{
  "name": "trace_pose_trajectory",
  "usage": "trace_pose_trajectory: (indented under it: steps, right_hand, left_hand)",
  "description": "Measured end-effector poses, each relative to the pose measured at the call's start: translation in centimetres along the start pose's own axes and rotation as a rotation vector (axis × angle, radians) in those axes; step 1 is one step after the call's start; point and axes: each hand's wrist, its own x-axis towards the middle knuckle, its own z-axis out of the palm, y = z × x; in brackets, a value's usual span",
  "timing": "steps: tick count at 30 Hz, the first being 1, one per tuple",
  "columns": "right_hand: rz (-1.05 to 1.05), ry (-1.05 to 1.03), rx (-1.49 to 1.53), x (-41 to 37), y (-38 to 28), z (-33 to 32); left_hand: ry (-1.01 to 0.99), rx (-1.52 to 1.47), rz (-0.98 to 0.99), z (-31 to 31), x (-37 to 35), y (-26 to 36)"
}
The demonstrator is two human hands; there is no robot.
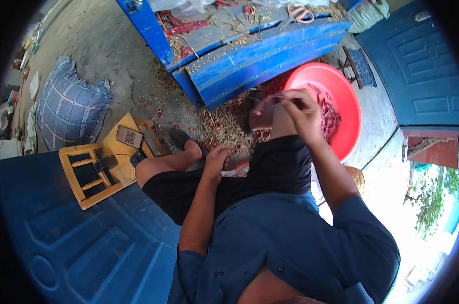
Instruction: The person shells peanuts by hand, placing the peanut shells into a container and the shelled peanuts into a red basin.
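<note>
My right hand (301, 112) is raised over my right knee, beside the red basin, its fingers pinched on a dark red dried chili (270, 103) that is blurred. My left hand (218, 161) is closed above my lap, near the left knee; a small thin stem seems to stick out at its fingertips, too small to make out. The red basin (352, 116) stands on the floor to the right, with dark red dried chilies (331, 121) heaped inside. Loose stems and chili bits (222, 124) lie on the floor between my feet.
A blue metal bench (270, 61) strewn with scraps is in front, with orange-handled scissors (301, 14) on it. A wooden chair (119, 169) bearing a QR card (129, 137) and a plaid sack (72, 106) stand left. A small stool (360, 67) is behind the basin.
</note>
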Motion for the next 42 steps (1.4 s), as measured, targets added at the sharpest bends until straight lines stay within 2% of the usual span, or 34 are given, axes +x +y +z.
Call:
trace_pose_trajectory:
  steps: [2,4,5,7,8,10,13,15,17,18,20,24,27,29,30,32,34,38,40,42]
  right_hand:
    - [0.188,0.267,0.133,0.7,0.4,-6.3]
    - [0.096,0.417,-0.381,1.0,0.4,-11.0]
    - [0.082,0.409,-0.385,1.1,0.6,-12.0]
    - [0.166,0.283,-0.637,1.8,0.9,-11.8]
    - [0.208,0.233,-0.377,2.5,2.0,-10.6]
    - [0.327,0.035,-0.14,5.6,-0.2,-4.9]
    - [0.233,-0.258,-0.022,11.6,-2.1,4.5]
    - [0.109,-0.397,-0.191,16.4,-2.3,10.1]
    - [-0.066,-0.371,-0.683,22.4,-3.2,16.9]
    - [0.02,-0.396,-0.835,23.8,-4.1,18.4]
    - [0.264,-0.389,-0.946,25.8,-4.7,20.4]
    - [0.342,-0.376,-0.945,26.2,-4.4,20.0]
    - [0.279,-0.361,-0.929,25.2,-2.9,17.6]
    - [0.171,-0.32,-0.718,24.4,-1.1,15.5]
    - [0.169,-0.315,-0.723,23.5,-0.6,14.3]
    - [0.182,-0.264,-0.227,20.3,-0.5,12.1]
    - [0.271,-0.32,0.008,14.8,-2.7,9.9]
    - [0.614,-0.731,0.268,2.5,2.2,8.4]
    - [0.456,-0.935,0.192,-2.7,4.3,8.9]
    - [0.533,-1.032,0.256,-5.7,4.6,10.0]
  left_hand:
    - [0.007,-0.023,0.019,-0.6,0.5,-0.1]
    - [0.003,-0.045,0.015,-0.5,1.0,-0.1]
    - [-0.011,-0.03,0.021,-0.4,1.2,-0.1]
    - [-0.037,0.006,0.06,0.2,1.5,0.1]
    - [-0.033,-0.001,0.07,0.5,1.6,0.2]
    - [-0.036,-0.004,0.05,0.8,1.3,0.5]
    - [-0.039,-0.021,0.066,0.6,0.9,0.3]
    - [-0.024,-0.015,0.093,0.1,0.7,0.5]
    - [0.037,-0.045,0.111,-1.3,0.4,0.6]
    - [0.085,-0.086,0.11,-1.7,0.3,0.5]
    - [0.105,-0.1,0.109,-2.5,0.2,0.6]
    - [0.101,-0.126,0.092,-2.9,-0.2,1.2]
    - [0.052,-0.106,0.107,-2.3,0.3,0.9]
    - [0.055,-0.104,0.136,-1.7,0.5,0.6]
    - [0.048,-0.104,0.138,-1.4,0.4,0.6]
    - [0.048,-0.081,0.118,-1.1,0.1,0.8]
    - [0.04,-0.093,0.129,-1.0,0.1,1.0]
    - [0.052,-0.089,0.104,-1.3,0.4,0.5]
    - [0.044,-0.042,0.079,-1.4,0.8,0.1]
    - [0.042,0.005,0.053,-1.2,0.7,0.1]
